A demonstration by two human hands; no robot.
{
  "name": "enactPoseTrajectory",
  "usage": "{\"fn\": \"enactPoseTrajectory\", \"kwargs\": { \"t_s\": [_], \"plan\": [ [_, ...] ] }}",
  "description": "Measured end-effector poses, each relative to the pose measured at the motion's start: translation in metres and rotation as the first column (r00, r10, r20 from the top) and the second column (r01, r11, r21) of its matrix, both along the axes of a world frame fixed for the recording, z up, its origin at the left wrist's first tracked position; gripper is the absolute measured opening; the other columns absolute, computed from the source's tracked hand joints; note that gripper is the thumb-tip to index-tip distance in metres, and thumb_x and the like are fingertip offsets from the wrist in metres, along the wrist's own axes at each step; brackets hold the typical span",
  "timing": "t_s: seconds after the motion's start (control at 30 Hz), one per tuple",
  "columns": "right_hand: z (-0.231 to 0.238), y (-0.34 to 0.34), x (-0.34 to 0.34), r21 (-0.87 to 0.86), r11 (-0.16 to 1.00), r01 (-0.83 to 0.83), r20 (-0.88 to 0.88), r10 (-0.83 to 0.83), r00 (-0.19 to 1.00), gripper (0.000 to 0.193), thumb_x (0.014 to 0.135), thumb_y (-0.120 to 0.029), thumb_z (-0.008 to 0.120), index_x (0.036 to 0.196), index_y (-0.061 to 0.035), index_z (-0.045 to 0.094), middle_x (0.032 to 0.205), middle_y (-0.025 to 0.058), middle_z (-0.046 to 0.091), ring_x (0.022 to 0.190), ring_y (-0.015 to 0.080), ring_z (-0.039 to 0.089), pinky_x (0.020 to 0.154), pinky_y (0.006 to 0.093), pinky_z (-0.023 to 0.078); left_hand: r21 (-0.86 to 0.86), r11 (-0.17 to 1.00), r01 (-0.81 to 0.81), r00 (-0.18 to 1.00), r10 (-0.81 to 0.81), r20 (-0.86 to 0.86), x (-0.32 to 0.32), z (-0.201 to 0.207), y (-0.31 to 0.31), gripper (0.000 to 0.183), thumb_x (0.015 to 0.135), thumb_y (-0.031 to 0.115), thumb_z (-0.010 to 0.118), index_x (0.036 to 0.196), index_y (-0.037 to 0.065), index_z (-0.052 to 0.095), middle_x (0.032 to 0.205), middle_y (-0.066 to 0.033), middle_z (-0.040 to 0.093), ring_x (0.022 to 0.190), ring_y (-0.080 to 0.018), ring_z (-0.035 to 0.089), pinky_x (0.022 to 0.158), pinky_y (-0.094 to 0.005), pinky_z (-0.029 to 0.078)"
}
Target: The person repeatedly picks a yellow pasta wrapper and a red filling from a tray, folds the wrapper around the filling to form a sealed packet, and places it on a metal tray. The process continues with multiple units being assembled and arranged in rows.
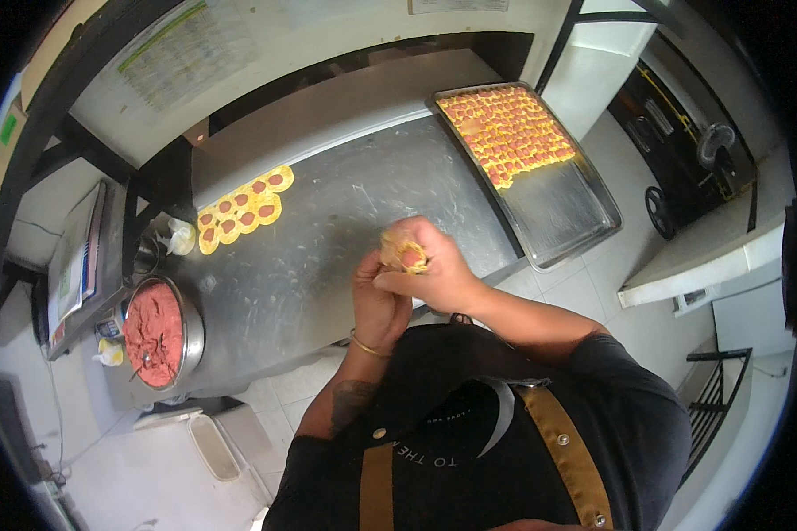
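Observation:
Both hands meet in front of my body at the table's near edge. My right hand (438,270) is closed round a dumpling (411,257) with a yellow wrapper and pink meat showing at its open top. My left hand (381,305) presses against the same dumpling from the left, its fingers bent and partly hidden. At the far left of the table, yellow round wrappers (229,220), each with a dab of pink meat, lie in two touching rows. A metal bowl (192,341) at the left holds pink ground meat (153,323) with a utensil in it.
A metal tray (584,233) at the right carries packed rows of finished-looking dumplings (509,128) over its far part. The steel table (354,190) has white dusty smears. Left of the wrappers sits a small plastic bag (181,237). Papers (78,252) rest on a side shelf.

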State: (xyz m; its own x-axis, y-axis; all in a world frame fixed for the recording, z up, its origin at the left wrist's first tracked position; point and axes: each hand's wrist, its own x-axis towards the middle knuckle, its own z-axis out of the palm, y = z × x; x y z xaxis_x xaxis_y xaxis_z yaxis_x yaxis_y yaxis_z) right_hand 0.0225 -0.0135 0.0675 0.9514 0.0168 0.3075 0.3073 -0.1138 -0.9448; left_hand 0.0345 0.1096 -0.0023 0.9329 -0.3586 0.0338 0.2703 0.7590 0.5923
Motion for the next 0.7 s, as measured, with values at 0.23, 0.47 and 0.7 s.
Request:
{"fn": "enactPoseTrajectory", "kwargs": {
  "t_s": [0.23, 0.47, 0.7],
  "plan": [
    [-0.032, -0.067, 0.005, -0.003, 0.998, 0.065, 0.058, -0.064, 0.996, 0.048, 0.081, -0.022, 0.089, 0.114, -0.0039, 0.059, 0.1, 0.0087, 0.067, 0.093, 0.0162, 0.065, 0.082, 0.0346, 0.055, 0.004, 0.994, 0.109, 0.994, -0.108, -0.031, 0.003, -0.001, -0.047, 0.013, 0.098, 0.005, 0.07, 0.111, 0.003, 0.072, 0.115, -0.0088, 0.073, 0.109, -0.0206, 0.069, 0.102, -0.0374, 0.055],
    [-0.031, -0.141, 0.007, -0.052, 0.977, 0.208, 0.136, -0.199, 0.97, 0.039, 0.082, -0.02, 0.084, 0.11, -0.003, 0.063, 0.098, 0.0144, 0.069, 0.093, 0.0284, 0.071, 0.08, 0.0376, 0.056, 0.126, 0.984, 0.126, 0.991, -0.13, 0.022, 0.003, -0.006, -0.126, 0.02, 0.106, 0.017, 0.06, 0.116, 0.003, 0.069, 0.124, -0.0078, 0.071, 0.113, -0.0208, 0.068, 0.101, -0.0396, 0.054],
    [-0.043, -0.233, 0.014, -0.221, 0.953, 0.205, 0.293, -0.135, 0.946, 0.025, 0.078, -0.019, 0.083, 0.094, -0.0081, 0.067, 0.095, 0.0128, 0.068, 0.088, 0.0344, 0.068, 0.076, 0.0415, 0.056, 0.061, 0.931, 0.359, 0.882, -0.318, -0.348, 0.009, 0.037, -0.188, 0.063, 0.109, 0.052, 0.041, 0.15, 0.005, 0.046, 0.148, -0.0131, 0.056, 0.137, -0.0294, 0.053, 0.118, -0.0467, 0.036]
  ]
}}
